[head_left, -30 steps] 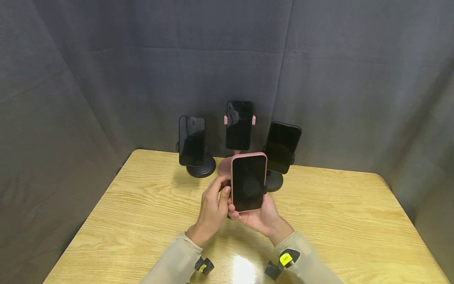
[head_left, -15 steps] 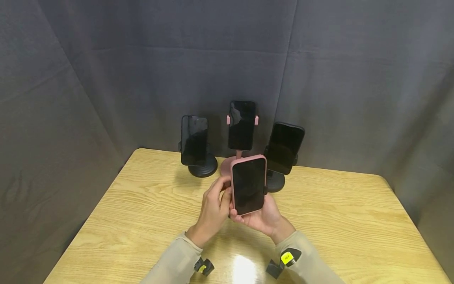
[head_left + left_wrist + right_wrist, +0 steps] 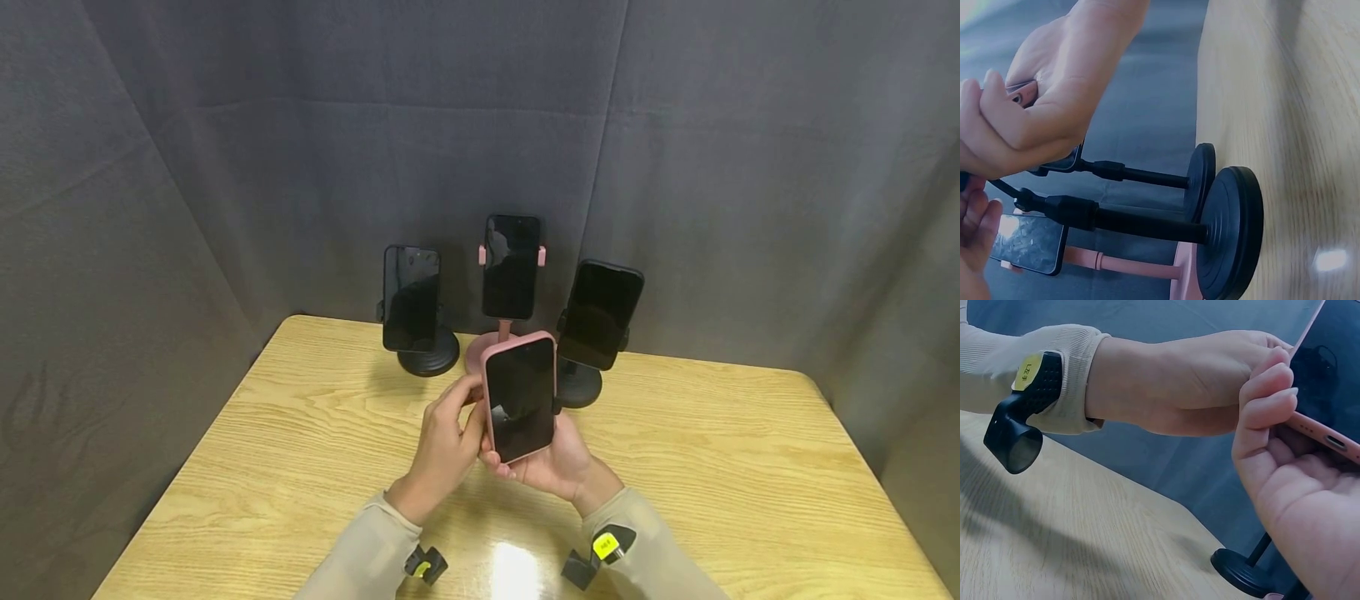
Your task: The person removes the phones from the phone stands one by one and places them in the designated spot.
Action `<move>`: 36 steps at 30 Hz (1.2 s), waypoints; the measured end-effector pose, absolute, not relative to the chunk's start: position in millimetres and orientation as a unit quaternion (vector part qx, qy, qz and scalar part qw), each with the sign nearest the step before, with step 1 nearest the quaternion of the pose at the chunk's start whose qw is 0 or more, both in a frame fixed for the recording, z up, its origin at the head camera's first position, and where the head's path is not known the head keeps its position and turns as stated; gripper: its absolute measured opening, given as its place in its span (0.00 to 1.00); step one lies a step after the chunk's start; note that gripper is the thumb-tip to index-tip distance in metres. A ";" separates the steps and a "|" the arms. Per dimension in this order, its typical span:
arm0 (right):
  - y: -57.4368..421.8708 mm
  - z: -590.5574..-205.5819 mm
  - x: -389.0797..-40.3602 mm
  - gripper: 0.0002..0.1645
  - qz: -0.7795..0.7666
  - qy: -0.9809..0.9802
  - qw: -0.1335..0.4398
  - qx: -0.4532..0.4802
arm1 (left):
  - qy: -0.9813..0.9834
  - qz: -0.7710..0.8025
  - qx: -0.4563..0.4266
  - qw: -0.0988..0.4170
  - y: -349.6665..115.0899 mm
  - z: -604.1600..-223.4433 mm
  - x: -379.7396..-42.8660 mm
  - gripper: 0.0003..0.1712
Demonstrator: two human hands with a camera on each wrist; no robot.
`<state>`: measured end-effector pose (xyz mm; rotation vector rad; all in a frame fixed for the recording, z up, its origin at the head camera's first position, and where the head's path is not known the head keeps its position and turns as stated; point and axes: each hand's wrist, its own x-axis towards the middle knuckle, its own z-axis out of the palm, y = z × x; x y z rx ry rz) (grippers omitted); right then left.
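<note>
A dark grey fabric curtain point(image 3: 480, 100) is hanging behind a pale wood-grained table point(image 3: 735, 467). Two forearms in beige sleeves are reaching in from the near edge, the left sleeve point(image 3: 367, 550) and the right sleeve point(image 3: 663, 550) converging toward the middle. Beyond them, a pink round-based stand point(image 3: 505, 332) is standing between two black round-based stands, one on the left point(image 3: 429, 358) and one on the right point(image 3: 579, 387), each bearing a black phone.

The right hand point(image 3: 562, 464) is turning its palm up beneath a black-screened phone in a pink case point(image 3: 520, 400), its curled fingers gripping the lower end. The left hand point(image 3: 438, 442) is angling inward, wrist bent, thumb and bent forefinger pinching at the phone's left edge; the fingertips are partly hidden. The phone is tilting slightly, its screen facing the person, in front of the stands and above the table. In the left wrist view, another black round-based stand point(image 3: 1229, 234) is extending its pole toward the hands.

Small black cameras are sitting at both wrists, the right one point(image 3: 606, 548) carrying a yellow label. A black clamp point(image 3: 557, 406) is pressing against the phone's right edge.
</note>
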<state>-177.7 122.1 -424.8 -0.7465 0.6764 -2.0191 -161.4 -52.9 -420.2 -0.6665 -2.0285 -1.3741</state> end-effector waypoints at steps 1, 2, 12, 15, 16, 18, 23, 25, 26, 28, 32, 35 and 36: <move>122.0 -424.6 -177.6 0.37 -0.808 0.272 0.429 -0.299 | -0.763 -0.516 -0.252 0.296 -53.0 -419.6 -161.6 0.09; 122.1 -424.4 -177.5 0.37 -0.807 0.273 0.430 -0.299 | -0.764 -0.515 -0.252 0.295 -53.1 -419.0 -161.7 0.09; 120.1 -433.1 -174.3 0.28 -0.795 0.273 0.460 -0.286 | -0.772 -0.509 -0.243 0.293 -54.6 -417.0 -161.1 0.10; 118.8 -437.0 -171.5 0.29 -0.785 0.281 0.473 -0.285 | -0.777 -0.507 -0.240 0.285 -55.5 -417.3 -160.1 0.12; 118.6 -437.8 -170.7 0.29 -0.782 0.284 0.475 -0.286 | -0.778 -0.508 -0.240 0.282 -55.7 -417.4 -159.9 0.13; 117.7 -438.0 -169.2 0.28 -0.780 0.290 0.474 -0.287 | -0.779 -0.509 -0.239 0.277 -56.3 -417.5 -159.7 0.14; 116.6 -436.0 -165.2 0.28 -0.784 0.296 0.468 -0.282 | -0.779 -0.512 -0.239 0.272 -57.7 -417.6 -159.3 0.14; 116.6 -435.2 -163.2 0.27 -0.785 0.298 0.464 -0.282 | -0.779 -0.512 -0.240 0.271 -58.0 -417.3 -159.0 0.14; 116.7 -434.7 -162.1 0.27 -0.787 0.297 0.461 -0.284 | -0.780 -0.511 -0.241 0.271 -58.2 -417.1 -158.9 0.13; 116.7 -433.8 -159.8 0.27 -0.789 0.297 0.455 -0.288 | -0.781 -0.509 -0.242 0.269 -58.3 -416.8 -158.8 0.12; 117.4 -431.0 -154.8 0.30 -0.795 0.295 0.439 -0.298 | -0.783 -0.508 -0.243 0.265 -58.3 -417.1 -159.5 0.11; 119.1 -428.6 -150.6 0.32 -0.802 0.295 0.425 -0.298 | -0.781 -0.511 -0.246 0.263 -58.1 -417.7 -160.3 0.11; 119.8 -427.7 -149.2 0.33 -0.804 0.295 0.420 -0.299 | -0.779 -0.512 -0.248 0.263 -58.0 -417.9 -160.6 0.11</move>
